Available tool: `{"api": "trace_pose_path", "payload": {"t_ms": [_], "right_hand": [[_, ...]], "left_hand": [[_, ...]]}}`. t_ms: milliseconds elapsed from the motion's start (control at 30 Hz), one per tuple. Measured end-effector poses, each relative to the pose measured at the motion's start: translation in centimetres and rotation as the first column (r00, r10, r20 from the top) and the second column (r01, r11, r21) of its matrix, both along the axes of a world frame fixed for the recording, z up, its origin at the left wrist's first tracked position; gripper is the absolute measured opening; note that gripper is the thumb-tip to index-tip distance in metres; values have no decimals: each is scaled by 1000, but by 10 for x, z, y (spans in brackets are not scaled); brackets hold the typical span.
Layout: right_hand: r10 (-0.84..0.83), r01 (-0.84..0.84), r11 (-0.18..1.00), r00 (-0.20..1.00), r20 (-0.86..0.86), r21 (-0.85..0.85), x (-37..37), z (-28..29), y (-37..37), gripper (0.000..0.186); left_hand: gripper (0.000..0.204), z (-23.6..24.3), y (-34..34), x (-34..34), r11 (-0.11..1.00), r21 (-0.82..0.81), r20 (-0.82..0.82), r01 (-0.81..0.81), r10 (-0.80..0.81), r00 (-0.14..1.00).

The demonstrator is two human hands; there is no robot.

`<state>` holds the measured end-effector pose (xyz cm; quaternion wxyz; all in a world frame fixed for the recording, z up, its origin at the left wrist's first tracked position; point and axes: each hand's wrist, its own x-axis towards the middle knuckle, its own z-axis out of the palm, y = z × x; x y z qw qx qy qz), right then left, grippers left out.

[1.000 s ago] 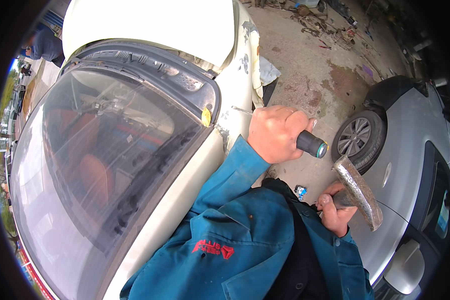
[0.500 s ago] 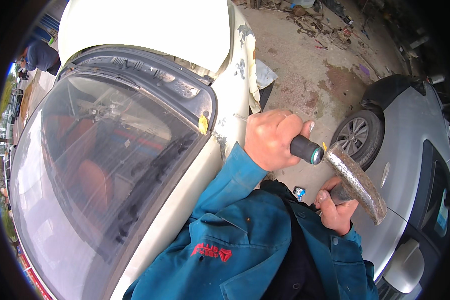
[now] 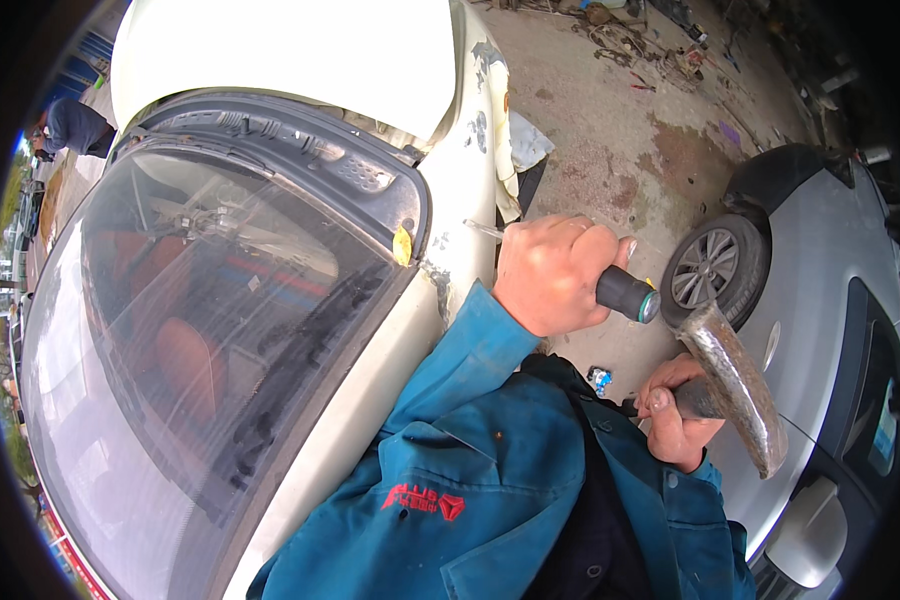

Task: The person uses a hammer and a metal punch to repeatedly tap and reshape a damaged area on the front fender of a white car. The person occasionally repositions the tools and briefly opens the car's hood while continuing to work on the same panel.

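Note:
My left hand [image 3: 555, 275] is wrapped round a screwdriver [image 3: 627, 294] with a black handle. Its thin metal shaft points left, toward the chipped fender of a cream-white car [image 3: 460, 190]; whether the tip touches the metal, I cannot tell. In my right hand [image 3: 675, 415] is a hammer [image 3: 738, 390], gripped by its dark handle close below the worn, rusty steel head. That head is just beyond the butt end of the screwdriver, with a small gap between them.
The car's windshield [image 3: 220, 340] fills the left side, with a yellow leaf [image 3: 402, 245] at its corner. A silver car [image 3: 820, 260] with its front wheel [image 3: 715, 268] stands close on the right. Scrap parts [image 3: 620, 40] litter the concrete farther off. Another person [image 3: 78, 128] bends over at far left.
My left hand and the screwdriver have shifted slightly to the right. The hammer has moved a little right and down, its head still apart from the screwdriver handle.

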<state>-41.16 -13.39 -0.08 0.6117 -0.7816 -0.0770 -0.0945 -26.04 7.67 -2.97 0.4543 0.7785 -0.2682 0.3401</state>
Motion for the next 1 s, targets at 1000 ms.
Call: {"api": "trace_pose_path", "payload": {"t_ms": [1000], "right_hand": [[11, 19, 967, 993, -117, 254, 18, -5, -38, 11]], "left_hand": [[25, -10, -13, -4, 979, 200, -10, -35, 38, 999]]}}
